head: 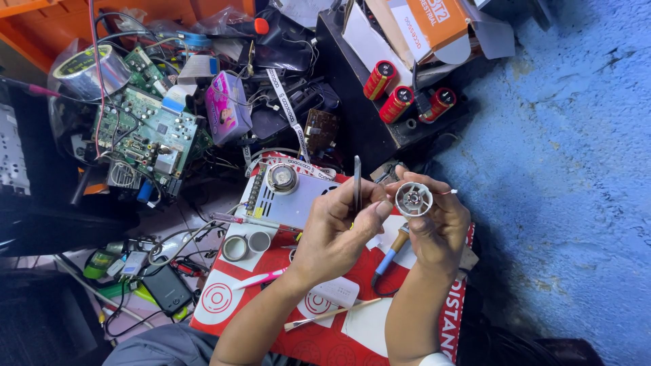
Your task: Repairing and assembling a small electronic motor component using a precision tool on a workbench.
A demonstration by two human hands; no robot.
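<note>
White plastic rotor part [413, 198], round with spokes and a metal core, sits at about two o'clock from the middle of the view, pinched in the fingertips of the right hand [437, 227]; that grip is clenched around its rim. At nine o'clock from it the left hand [339, 230] is closed on slim dark tweezers [357, 184], tips pointing up toward twelve o'clock, just beside the rotor. By my reading the step in hand is fine picking work at the rotor's hub; the next move calls for a steady right hand and the tweezer tips lowered into the spokes without slipping. Below the hands lies a red printed surface [325, 342] with a soldering iron [390, 254], a small brush [329, 315] and a grey metal box [288, 196]. At ten o'clock, a green circuit board [146, 132] sits among tangled wires
</note>
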